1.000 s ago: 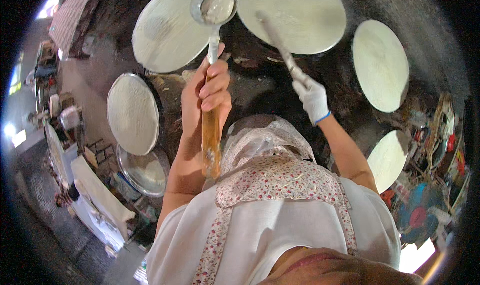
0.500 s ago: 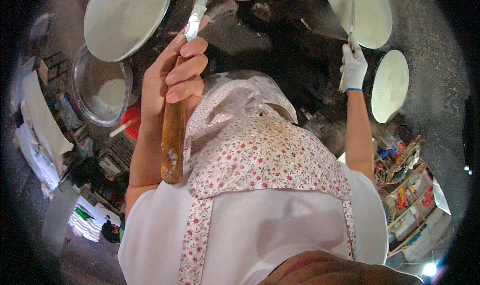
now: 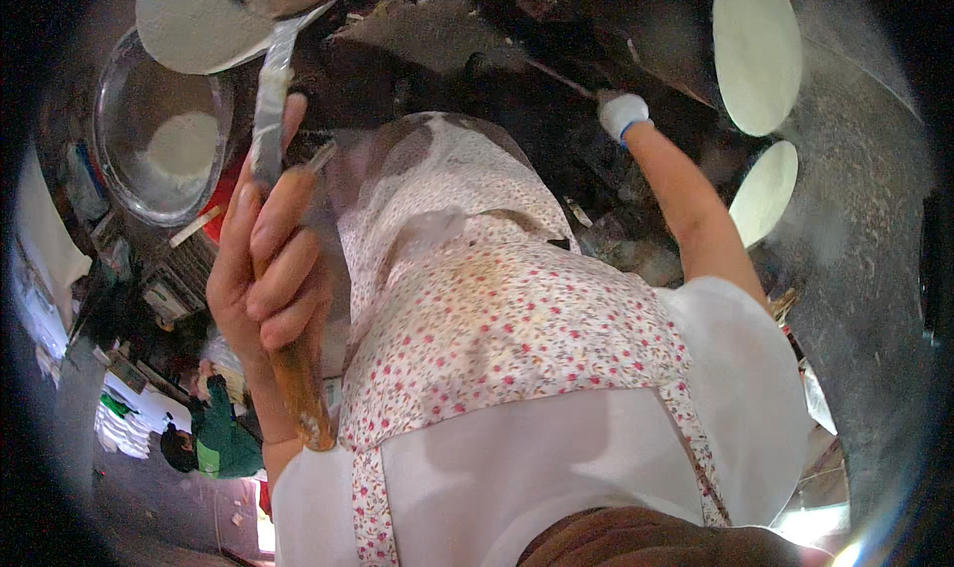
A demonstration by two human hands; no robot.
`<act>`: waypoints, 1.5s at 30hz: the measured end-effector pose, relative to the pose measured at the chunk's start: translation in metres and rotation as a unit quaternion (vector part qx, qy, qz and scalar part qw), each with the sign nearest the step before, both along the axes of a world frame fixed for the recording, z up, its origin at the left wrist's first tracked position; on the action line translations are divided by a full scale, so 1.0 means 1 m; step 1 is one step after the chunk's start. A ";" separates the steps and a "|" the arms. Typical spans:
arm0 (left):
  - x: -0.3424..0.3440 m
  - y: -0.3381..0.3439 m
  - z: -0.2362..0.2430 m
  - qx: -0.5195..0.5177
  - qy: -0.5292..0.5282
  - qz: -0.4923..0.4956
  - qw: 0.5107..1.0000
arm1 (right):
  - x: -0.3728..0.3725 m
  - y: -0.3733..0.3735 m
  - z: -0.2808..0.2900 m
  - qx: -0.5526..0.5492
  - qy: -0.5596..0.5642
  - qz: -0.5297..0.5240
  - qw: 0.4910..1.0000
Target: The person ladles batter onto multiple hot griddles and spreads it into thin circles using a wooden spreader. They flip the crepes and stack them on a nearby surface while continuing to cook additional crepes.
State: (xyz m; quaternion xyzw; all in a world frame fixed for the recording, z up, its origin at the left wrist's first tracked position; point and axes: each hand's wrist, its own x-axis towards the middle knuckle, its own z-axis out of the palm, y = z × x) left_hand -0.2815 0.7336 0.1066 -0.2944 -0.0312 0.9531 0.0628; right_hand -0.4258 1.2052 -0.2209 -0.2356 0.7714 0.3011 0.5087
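Observation:
My left hand (image 3: 278, 269) is wrapped round the wooden handle of a ladle (image 3: 305, 403). Its shaft is covered in pale wrapping, and the metal bowl, coated with whitish batter, hangs over a large round pale sheet (image 3: 189, 30) at the upper left. In a white glove, my right hand (image 3: 622, 115) is closed on a thin rod-like tool (image 3: 556, 75), which points up and left over the dark area in the middle. What its far end looks like is hard to make out. Two more round pale sheets, one large (image 3: 757, 55) and one smaller (image 3: 765, 194), lie to the right.
A see-through basin (image 3: 107, 169) with whitish contents stands at the left, beside a red container (image 3: 214, 219) with a pale stick. A person in green (image 3: 227, 428) is at the lower left. My flowered apron (image 3: 497, 348) fills the middle.
My left hand has brought the ladle lower and leftward. My right hand has moved left with its tool, away from the large sheet on the right. The view has shifted too.

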 end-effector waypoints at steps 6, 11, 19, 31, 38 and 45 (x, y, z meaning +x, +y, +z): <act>0.016 0.016 -0.006 0.022 -0.014 0.048 0.998 | -0.098 0.015 -0.047 0.006 -0.026 0.128 0.991; 0.008 0.029 -0.011 0.013 -0.047 0.063 0.997 | -0.103 0.049 -0.094 -0.071 0.066 0.070 0.993; -0.004 0.043 -0.013 0.018 -0.062 0.069 0.996 | -0.092 0.043 -0.106 -0.053 0.052 0.186 0.980; -0.019 0.059 0.004 -0.004 -0.086 0.018 0.996 | -0.094 0.040 -0.076 -0.101 0.065 0.116 0.986; -0.019 0.058 0.001 0.000 -0.071 -0.008 0.997 | -0.092 0.034 -0.066 -0.083 0.041 0.100 0.991; -0.006 0.046 -0.011 0.001 -0.055 -0.017 0.998 | 0.009 0.038 -0.031 -0.097 0.010 0.069 0.993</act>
